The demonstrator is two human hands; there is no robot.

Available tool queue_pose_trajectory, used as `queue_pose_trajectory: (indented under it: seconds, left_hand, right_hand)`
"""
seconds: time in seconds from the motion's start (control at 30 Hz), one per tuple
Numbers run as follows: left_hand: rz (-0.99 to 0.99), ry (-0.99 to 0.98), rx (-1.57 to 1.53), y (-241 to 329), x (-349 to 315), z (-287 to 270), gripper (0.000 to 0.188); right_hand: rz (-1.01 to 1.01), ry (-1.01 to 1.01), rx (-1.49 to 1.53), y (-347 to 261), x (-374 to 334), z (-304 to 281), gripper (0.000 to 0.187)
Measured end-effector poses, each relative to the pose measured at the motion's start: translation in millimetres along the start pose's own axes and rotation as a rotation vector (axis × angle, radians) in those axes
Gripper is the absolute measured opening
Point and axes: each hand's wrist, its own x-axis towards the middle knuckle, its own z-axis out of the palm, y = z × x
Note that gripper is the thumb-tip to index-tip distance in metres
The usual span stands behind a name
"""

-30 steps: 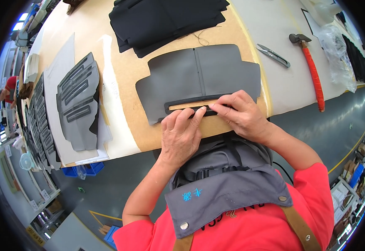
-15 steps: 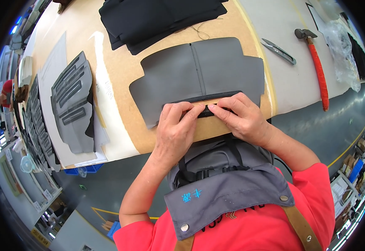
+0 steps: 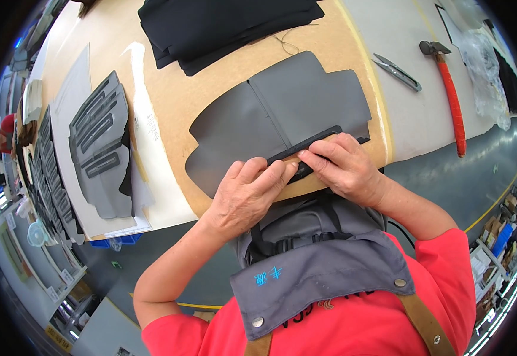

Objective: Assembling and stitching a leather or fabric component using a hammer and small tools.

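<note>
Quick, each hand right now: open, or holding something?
Left hand: closed, pinching the grey panel at its near edge.
Right hand: closed, pinching that same edge.

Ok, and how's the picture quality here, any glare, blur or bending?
Head view: fisheye distortion bows straight edges near the image's dark border; head view: bright streaks of glare on the shiny grey floor, highlights on the crumpled clear plastic bag; head view: the flat grey panel with a dark centre seam looks evenly lit and fairly sharp, the far-left background softer.

The left hand [image 3: 247, 193] and right hand [image 3: 346, 170] partly hide the black edging [image 3: 306, 143]; the view's top crops the black stack [image 3: 228, 29].
</note>
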Motion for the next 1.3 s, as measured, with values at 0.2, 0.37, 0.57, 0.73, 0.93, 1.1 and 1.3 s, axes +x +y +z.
queue_pose_trajectory:
  seconds: [0.2,0.37,0.57,0.73,0.93,1.1,1.3]
  left_hand:
    - [-0.152,0.151,-0.089,4,-12,4,0.055]
    - [-0.245,0.177,-0.112,20,-31,0,0.067]
    - [-0.251,0.166,-0.025,28,-58,2,0.057]
    - [-0.444,0.234,-0.218,31,-51,-49,0.022]
    - [-0.929,0.446,-0.802,3,-29,-107,0.038]
    - [-0.979,0.562,-1.063,-46,-1,-81,0.052]
    - [-0.99,0.561,-1.115,-79,11,-62,0.051]
  right_hand:
    - [0.05,-0.032,-0.001,3,-8,-18,0.044]
    - [0.097,-0.131,-0.136,15,-20,-46,0.068]
    - [-0.128,-0.151,-0.216,14,-47,-50,0.027]
    - [0.032,-0.201,-0.001,-6,-14,-88,0.015]
    - [0.672,-0.027,0.714,5,62,-118,0.016]
    - [0.76,0.027,0.914,54,87,-87,0.016]
    - [0.725,0.026,0.817,80,98,-67,0.016]
